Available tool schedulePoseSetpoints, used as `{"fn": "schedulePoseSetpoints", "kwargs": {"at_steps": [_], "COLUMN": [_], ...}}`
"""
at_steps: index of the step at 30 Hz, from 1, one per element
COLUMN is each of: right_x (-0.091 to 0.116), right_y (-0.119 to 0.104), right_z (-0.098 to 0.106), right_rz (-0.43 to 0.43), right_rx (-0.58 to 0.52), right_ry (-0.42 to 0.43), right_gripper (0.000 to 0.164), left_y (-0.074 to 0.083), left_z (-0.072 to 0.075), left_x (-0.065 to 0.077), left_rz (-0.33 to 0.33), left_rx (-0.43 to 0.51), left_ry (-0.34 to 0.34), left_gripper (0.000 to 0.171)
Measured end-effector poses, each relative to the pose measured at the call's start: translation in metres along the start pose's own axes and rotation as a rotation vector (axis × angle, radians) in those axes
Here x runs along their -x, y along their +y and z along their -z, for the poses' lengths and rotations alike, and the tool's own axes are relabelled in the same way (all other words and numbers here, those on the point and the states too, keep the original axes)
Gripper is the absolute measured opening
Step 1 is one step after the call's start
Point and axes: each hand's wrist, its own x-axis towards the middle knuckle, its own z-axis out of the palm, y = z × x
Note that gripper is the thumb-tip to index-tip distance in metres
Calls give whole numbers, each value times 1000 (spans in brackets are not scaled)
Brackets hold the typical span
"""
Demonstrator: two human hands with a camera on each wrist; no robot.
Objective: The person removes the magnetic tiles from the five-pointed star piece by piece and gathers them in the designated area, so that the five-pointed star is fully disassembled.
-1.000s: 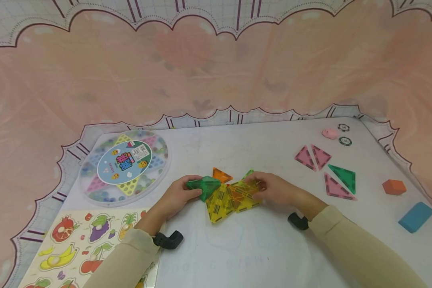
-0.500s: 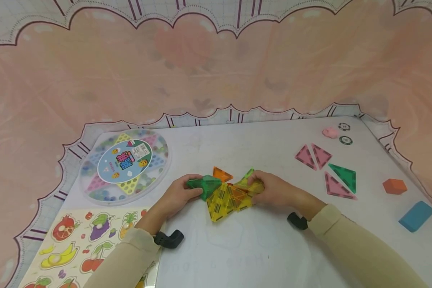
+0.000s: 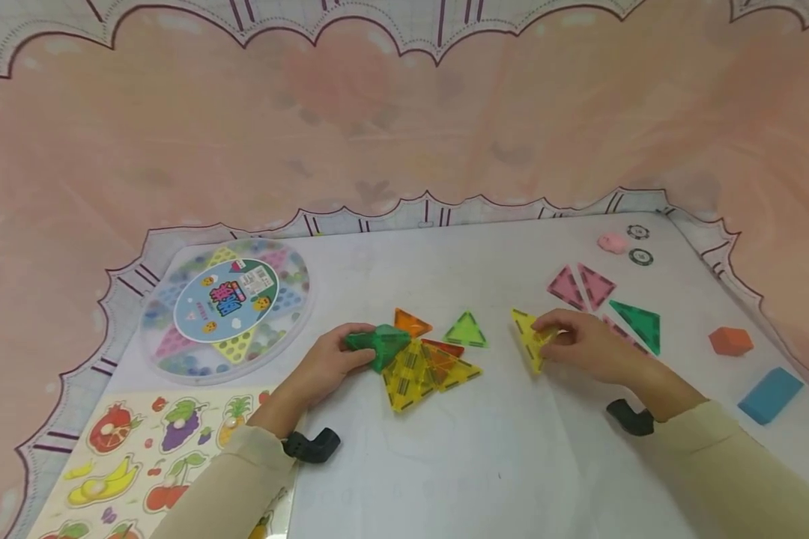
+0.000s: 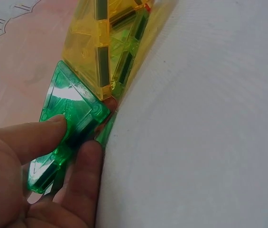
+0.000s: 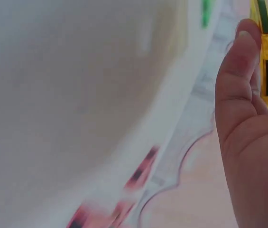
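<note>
My left hand (image 3: 330,361) pinches a green magnetic tile (image 4: 72,107) between thumb and fingers. That tile adjoins a cluster of yellow magnetic tiles (image 3: 404,382) on the table, some standing tilted. My right hand (image 3: 589,340) pinches a yellow triangular magnetic tile (image 3: 529,340), held apart from the cluster to its right; in the right wrist view this yellow tile (image 5: 266,61) is seen edge-on between thumb and fingers. An orange triangle (image 3: 412,323) lies just behind the cluster, and a light green triangle (image 3: 467,329) lies between the cluster and my right hand. A red-orange tile (image 3: 450,349) shows at the cluster's back edge.
Pink triangles (image 3: 596,284) and a dark green triangle (image 3: 640,326) lie beyond my right hand. Further right are an orange block (image 3: 731,341) and a blue block (image 3: 771,395). A round game box (image 3: 291,299) and a fruit puzzle board (image 3: 144,468) occupy the left side.
My right hand has pulled a yellow triangle off the cluster and carried it rightward, uncovering the light green triangle. My left hand keeps its hold on the green tile.
</note>
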Motion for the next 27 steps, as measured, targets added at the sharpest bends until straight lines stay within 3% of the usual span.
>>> {"fn": "schedulePoseSetpoints", "kwargs": {"at_steps": [5,9,13,22,27], "right_x": [17,22,20,13,9], "right_y": [16,26,32,34,37], "right_z": [19,29,35,36,35], "right_rz": [-54,-75,-96,-118,-125], "right_rx": [35,152,221,250,304], "right_ry": [15,23,24,67,84], "right_gripper": [36,29,27,47,46], "left_y": [2,2,1,1,9], "left_z": [-1,-1,-1,-2,-2], "left_x": [1,1,0,0,4], "left_rz": [2,5,4,15,25], "left_rx": [26,29,21,34,14], "left_ry": [-9,-7,-2,-4,-12], "left_gripper": [44,43,43,43,43]}}
